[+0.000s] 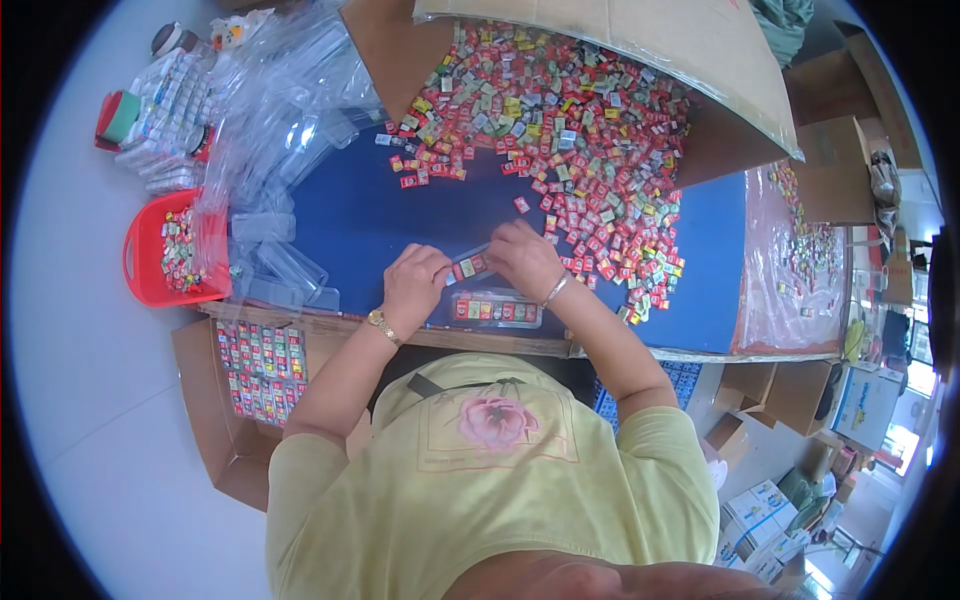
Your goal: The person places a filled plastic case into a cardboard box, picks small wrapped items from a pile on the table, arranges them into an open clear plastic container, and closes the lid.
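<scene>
My left hand, with a gold watch at the wrist, grips the left end of a clear plastic strip holding a few small red and white pieces. At its right end, my right hand, with a bracelet, has its fingers closed on the same strip. Just below, near the table's front edge, lies a clear tray with a row of small coloured pieces. To the right and behind spreads a large heap of small pieces, mostly red, spilling from a cardboard box.
Clear plastic trays pile up on the blue tabletop at the left. A red basket of small pieces hangs beyond the left edge. Below it stands an open carton with filled trays. More pieces lie at the far right.
</scene>
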A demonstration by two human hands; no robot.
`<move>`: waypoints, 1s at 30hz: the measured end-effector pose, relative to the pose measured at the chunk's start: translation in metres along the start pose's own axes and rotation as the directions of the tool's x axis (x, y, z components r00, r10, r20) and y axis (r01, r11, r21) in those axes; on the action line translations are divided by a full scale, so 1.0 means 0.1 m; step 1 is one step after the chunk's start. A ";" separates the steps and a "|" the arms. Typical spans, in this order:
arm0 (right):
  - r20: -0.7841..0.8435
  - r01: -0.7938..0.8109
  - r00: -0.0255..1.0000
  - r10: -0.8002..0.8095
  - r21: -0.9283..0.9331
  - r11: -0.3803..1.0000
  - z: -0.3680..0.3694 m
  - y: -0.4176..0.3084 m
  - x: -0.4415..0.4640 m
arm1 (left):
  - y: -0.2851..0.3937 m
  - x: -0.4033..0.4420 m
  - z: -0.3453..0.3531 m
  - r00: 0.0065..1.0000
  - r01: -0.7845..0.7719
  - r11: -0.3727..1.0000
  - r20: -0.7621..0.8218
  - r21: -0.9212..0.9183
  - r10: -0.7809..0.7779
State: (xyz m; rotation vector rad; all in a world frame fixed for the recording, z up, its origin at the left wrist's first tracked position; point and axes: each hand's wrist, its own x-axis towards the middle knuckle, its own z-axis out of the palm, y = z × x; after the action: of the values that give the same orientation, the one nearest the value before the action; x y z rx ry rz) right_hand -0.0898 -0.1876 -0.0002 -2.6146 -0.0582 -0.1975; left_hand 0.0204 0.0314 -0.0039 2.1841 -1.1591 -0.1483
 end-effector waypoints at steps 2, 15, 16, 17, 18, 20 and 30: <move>-0.051 0.056 0.997 -0.055 0.017 0.998 -0.06 0.05 0.00 | -0.01 -0.03 -0.04 0.998 -0.002 0.999 -0.059 -0.032 0.000; 0.026 0.083 0.996 -0.086 0.108 0.991 0.11 0.06 0.13 | -0.08 0.14 -0.02 0.951 -0.271 0.962 0.148 -0.025 0.272; 0.012 0.070 0.997 -0.072 0.110 0.991 0.12 0.08 0.10 | -0.08 0.12 0.02 0.963 -0.232 0.972 0.133 -0.039 0.235; -0.003 0.056 0.998 -0.056 0.111 0.992 0.11 0.11 0.08 | -0.09 0.11 0.05 0.973 -0.194 0.980 0.118 -0.053 0.199; -0.019 0.042 0.999 -0.040 0.112 0.993 0.08 0.11 0.08 | -0.09 0.11 0.07 0.981 -0.156 0.985 0.105 -0.069 0.163; -0.004 0.056 0.998 -0.056 0.101 0.993 0.01 0.08 0.04 | -0.10 0.06 0.06 0.990 -0.105 0.991 0.084 -0.085 0.112; 0.100 0.160 0.983 -0.157 -0.022 0.987 -0.04 0.14 0.09 | -0.10 -0.06 -0.23 0.949 -0.029 0.998 0.316 0.048 0.012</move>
State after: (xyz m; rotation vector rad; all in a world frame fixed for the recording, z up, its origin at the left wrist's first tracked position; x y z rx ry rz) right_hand -0.0800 -0.2014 -0.0017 -2.6490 -0.3003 -0.1265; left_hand 0.0326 0.0513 0.0070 2.2490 -1.3719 -0.4791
